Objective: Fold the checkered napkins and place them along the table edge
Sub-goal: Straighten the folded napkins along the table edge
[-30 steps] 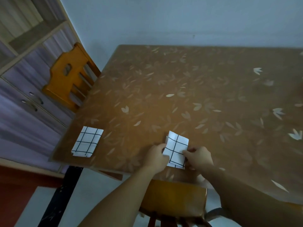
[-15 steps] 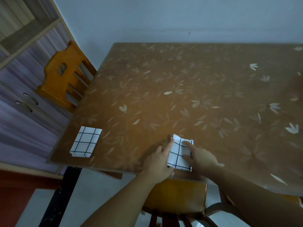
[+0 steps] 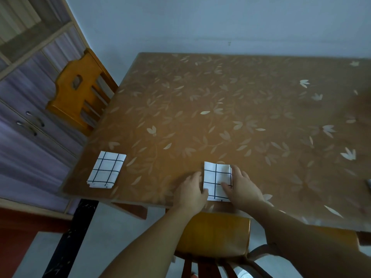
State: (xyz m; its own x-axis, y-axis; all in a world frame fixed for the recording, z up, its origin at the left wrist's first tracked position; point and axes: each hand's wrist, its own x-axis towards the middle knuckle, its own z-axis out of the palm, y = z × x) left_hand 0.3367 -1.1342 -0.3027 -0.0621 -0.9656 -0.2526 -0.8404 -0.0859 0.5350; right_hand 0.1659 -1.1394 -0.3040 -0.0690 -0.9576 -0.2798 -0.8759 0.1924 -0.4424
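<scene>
Napkin in play: the second folded napkin (image 3: 217, 180) lies flat on the table (image 3: 230, 121), right by the near edge, roughly mid-way along it, and we've got both hands on it.

Left hand (image 3: 191, 188): at the napkin's left border, fingers loosely bent beside the cloth with the thumb across its lower left corner; we'd call it steadying, not gripping, though from this angle we can't quite tell how hard it bears down.

Right hand (image 3: 242, 187): lies across the right side of the napkin, fingers spread and fairly straight, thumb reaching over the cloth, pressing it flat.

What's just changed: a second ago this napkin stood tilted and was pinched between both hands; half a second ago the fingers came down on top of it; now it sits squared up, its long sides about square to the near edge. So the pinch has given way to a flat press.

Meaning for the task: we judge this one folded and placed, with only a last smoothing left.

First napkin (image 3: 106, 170): folded, lying untouched near the table's near left corner, well apart from the hands, unmoved across the frames.

Next up: probably letting go and fetching another, if there's one; none shows unfolded here.

Surroundings: one wooden chair (image 3: 81, 93) at the left edge, another (image 3: 214, 233) tucked under the near edge.
</scene>
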